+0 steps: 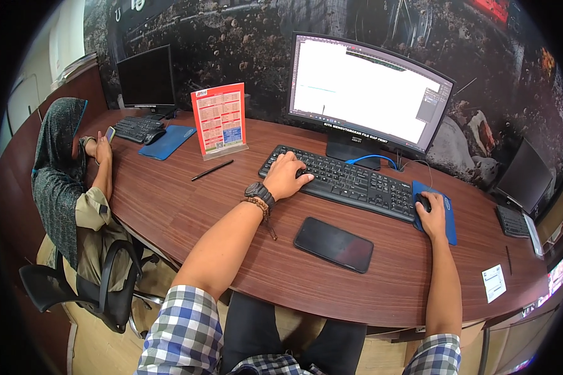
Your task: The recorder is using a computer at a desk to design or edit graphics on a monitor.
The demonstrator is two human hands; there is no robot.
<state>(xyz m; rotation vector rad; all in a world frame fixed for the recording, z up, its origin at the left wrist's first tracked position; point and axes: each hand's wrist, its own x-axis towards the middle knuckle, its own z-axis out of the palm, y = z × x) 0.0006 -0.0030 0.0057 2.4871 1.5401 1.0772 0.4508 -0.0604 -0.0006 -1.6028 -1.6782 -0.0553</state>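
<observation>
My left hand (287, 176) rests on the left end of a black keyboard (356, 181), fingers spread over the keys and thumb reaching right. A dark watch (259, 194) and a beaded bracelet are on that wrist. My right hand (434, 214) is curled over a black computer mouse (423, 201), which it partly hides. Under the mouse lies a blue mouse pad (446, 226). Behind the keyboard stands a lit monitor (363, 94) showing a mostly white page in a program window. A dark-screened phone (334, 244) lies in front of the keyboard.
On the brown desk (181, 200) are a black pen (212, 170), a red-and-white stand card (221, 120) and a small white paper (493, 283). At left a seated person (59, 175) holds a phone near another keyboard (136, 129). Another dark monitor (524, 175) stands far right.
</observation>
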